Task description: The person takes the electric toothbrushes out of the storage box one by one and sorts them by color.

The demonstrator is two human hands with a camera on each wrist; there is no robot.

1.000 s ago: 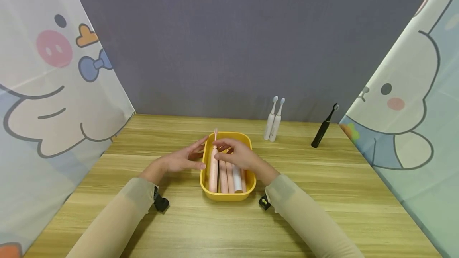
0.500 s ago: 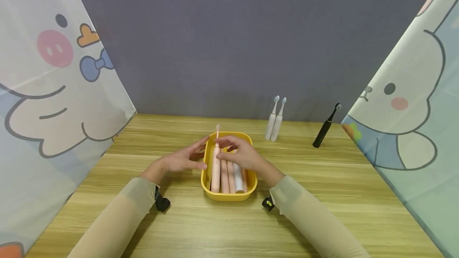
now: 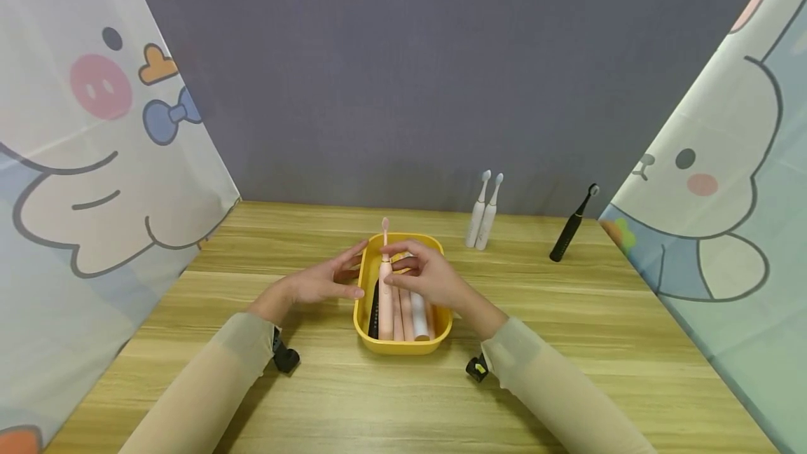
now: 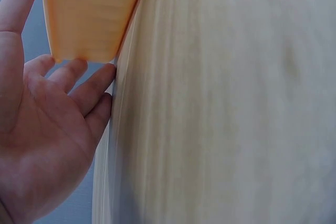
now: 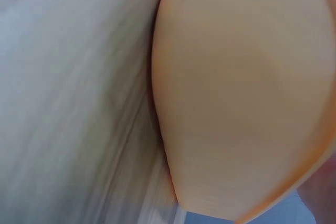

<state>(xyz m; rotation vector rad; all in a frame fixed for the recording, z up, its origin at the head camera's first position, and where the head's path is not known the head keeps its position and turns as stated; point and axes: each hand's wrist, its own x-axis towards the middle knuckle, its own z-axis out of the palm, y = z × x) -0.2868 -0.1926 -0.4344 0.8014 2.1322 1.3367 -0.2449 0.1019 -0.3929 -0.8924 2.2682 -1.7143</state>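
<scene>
A yellow bin (image 3: 403, 347) stands on the table with several electric toothbrushes inside. My right hand (image 3: 431, 275) reaches over its right side and pinches a pink electric toothbrush (image 3: 386, 307) near the neck, between thumb and fingers. Left of that brush lies a black electric toothbrush (image 3: 374, 314), partly hidden. To its right are other pink handles and a white electric toothbrush (image 3: 419, 317), their upper parts under my hand. My left hand (image 3: 321, 280) touches the bin's left side, fingers extended. In the left wrist view its fingertips meet the bin wall (image 4: 89, 19).
Two white electric toothbrushes (image 3: 481, 223) lie side by side behind and right of the bin. Farther right is a black electric toothbrush (image 3: 567, 233). A grey wall (image 3: 403, 90) rises behind the table, with cartoon-printed sheets on both sides.
My right hand has shifted slightly right with the pink electric toothbrush, whose head has risen a little. The black handle beside it now shows. My left hand stays at the bin.
</scene>
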